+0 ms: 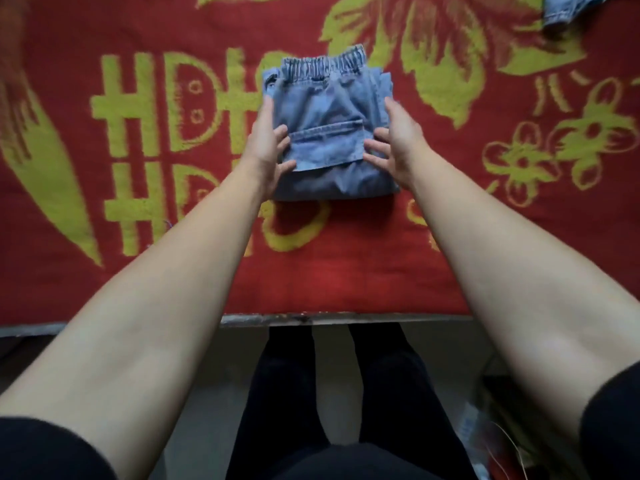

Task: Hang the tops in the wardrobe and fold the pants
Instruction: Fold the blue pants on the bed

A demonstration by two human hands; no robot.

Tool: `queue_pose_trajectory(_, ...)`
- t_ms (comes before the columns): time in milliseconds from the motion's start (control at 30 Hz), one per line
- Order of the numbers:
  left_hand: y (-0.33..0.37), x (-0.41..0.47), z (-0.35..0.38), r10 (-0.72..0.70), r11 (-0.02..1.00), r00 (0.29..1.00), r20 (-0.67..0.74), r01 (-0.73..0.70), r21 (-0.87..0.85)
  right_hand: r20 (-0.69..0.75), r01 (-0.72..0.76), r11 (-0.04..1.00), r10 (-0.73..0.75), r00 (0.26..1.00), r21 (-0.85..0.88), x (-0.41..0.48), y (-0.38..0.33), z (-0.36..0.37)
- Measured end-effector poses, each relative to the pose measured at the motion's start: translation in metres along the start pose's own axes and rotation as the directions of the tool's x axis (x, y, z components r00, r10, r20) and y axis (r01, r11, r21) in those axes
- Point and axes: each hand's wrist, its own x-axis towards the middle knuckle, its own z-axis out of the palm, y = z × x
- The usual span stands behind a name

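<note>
Folded denim pants (pixel 329 109) sit mid-way across the red blanket (pixel 346 271), left hand (pixel 268 150) and right hand (pixel 398 147) open against opposite sides; press evenly inward so the layers stay squared.

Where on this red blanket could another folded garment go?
Bare blanket lies left of the folded pants, right of them below the denim garment in the far corner, and between them and the near edge. The middle is crowded: left hand and right hand flank the pants.
</note>
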Motion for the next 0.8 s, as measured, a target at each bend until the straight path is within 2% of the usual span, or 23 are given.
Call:
queue_pose_trajectory(67, -0.003, 0.011, 0.000, 0.069, 0.961, 0.997, -0.046, -0.054, 0.271, -0.027, 0.032, 0.953, -0.042, 0.999, -0.300, 0.013, 0.004, -0.002)
queue_pose_trajectory(100, -0.005, 0.016, -0.003, 0.139, 0.914, 0.988, -0.072, -0.100, 0.393, -0.027, 0.076, 0.888, -0.099, 0.995, -0.454, 0.017, 0.007, -0.004)
queue_pose_trajectory(167, -0.010, 0.023, -0.011, 0.320, 0.725, 0.946, -0.057, -0.206, 0.657, 0.001, 0.185, 0.706, -0.252, 0.968, -0.684, 0.019, 0.012, -0.007)
queue_pose_trajectory(233, -0.017, 0.026, -0.014, 0.477, 0.449, 0.879, -0.008, -0.236, 0.862, 0.035, 0.268, 0.547, -0.398, 0.917, -0.793, 0.020, 0.018, -0.007)
queue_pose_trajectory(267, -0.019, 0.028, -0.013, 0.526, 0.367, 0.851, 0.001, -0.227, 0.902, 0.049, 0.294, 0.497, -0.448, 0.893, -0.816, 0.020, 0.020, -0.006)
queue_pose_trajectory(300, -0.018, 0.031, -0.011, 0.551, 0.341, 0.834, -0.002, -0.223, 0.913, 0.063, 0.314, 0.454, -0.486, 0.872, -0.834, 0.021, 0.022, -0.004)
queue_pose_trajectory(367, -0.012, 0.039, -0.006, 0.550, 0.359, 0.835, -0.016, -0.220, 0.907, 0.067, 0.322, 0.395, -0.538, 0.840, -0.860, 0.024, 0.024, 0.001)
queue_pose_trajectory(433, -0.004, 0.050, -0.002, 0.534, 0.340, 0.845, -0.021, -0.191, 0.921, 0.010, 0.276, 0.403, -0.550, 0.835, -0.873, 0.029, 0.021, 0.005)
queue_pose_trajectory(467, 0.000, 0.055, -0.002, 0.517, 0.317, 0.856, -0.023, -0.166, 0.934, -0.035, 0.232, 0.443, -0.517, 0.855, -0.866, 0.033, 0.019, 0.005)
queue_pose_trajectory(533, 0.006, 0.068, -0.003, 0.413, 0.318, 0.910, -0.040, -0.103, 0.942, -0.114, 0.114, 0.570, -0.349, 0.930, -0.814, 0.044, 0.015, 0.004)
queue_pose_trajectory(600, 0.007, 0.080, -0.006, 0.272, 0.412, 0.960, -0.063, -0.057, 0.910, -0.128, 0.006, 0.660, -0.153, 0.980, -0.751, 0.055, 0.014, 0.002)
queue_pose_trajectory(633, 0.005, 0.084, -0.006, 0.232, 0.470, 0.970, -0.070, -0.049, 0.881, -0.119, -0.017, 0.672, -0.107, 0.987, -0.740, 0.060, 0.015, 0.003)
queue_pose_trajectory(700, -0.003, 0.090, 0.000, 0.239, 0.557, 0.965, -0.109, -0.045, 0.829, -0.134, -0.036, 0.669, -0.096, 0.986, -0.743, 0.068, 0.020, 0.007)
queue_pose_trajectory(800, -0.012, 0.098, 0.015, 0.290, 0.576, 0.924, -0.249, 0.039, 0.816, -0.239, -0.087, 0.623, -0.166, 0.957, -0.778, 0.079, 0.026, 0.021)
